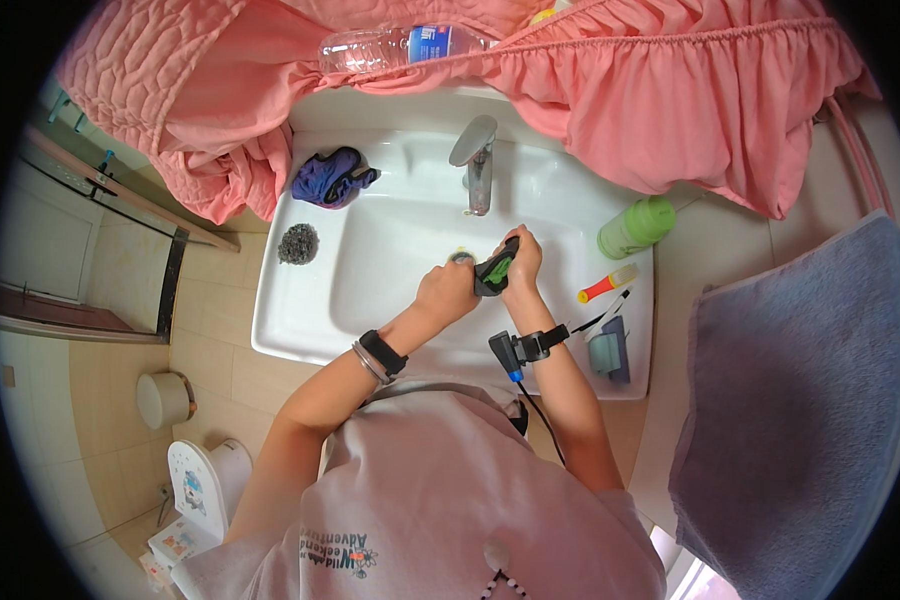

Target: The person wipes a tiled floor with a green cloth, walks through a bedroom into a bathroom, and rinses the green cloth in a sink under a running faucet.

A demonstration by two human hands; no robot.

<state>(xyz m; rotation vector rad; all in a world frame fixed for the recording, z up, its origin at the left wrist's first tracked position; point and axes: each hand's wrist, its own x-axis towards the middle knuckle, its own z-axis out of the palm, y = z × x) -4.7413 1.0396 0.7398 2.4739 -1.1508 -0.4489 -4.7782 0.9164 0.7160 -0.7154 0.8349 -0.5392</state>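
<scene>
Over the basin of a white ceramic sink [390,277], my left hand [448,291] and my right hand [523,259] hold a small dark cloth item [487,279] between them. A bright green part shows in its fold; its exact kind cannot be told. My left hand is a closed fist at the item's left end, beside the drain [461,256]. The fingers of my right hand wrap its right end. Above and behind my hands stands the metal faucet [479,165]; no water is seen running from it.
A purple-blue cloth [332,178] and a steel wool scourer [298,244] lie on the left rim. Along the right are a green bottle [636,227], a red-and-yellow-handled brush [607,283], a thin black-and-white brush [613,309] and a light blue block [604,352]. Pink fabric [645,112] hangs behind; a towel [787,397] hangs right.
</scene>
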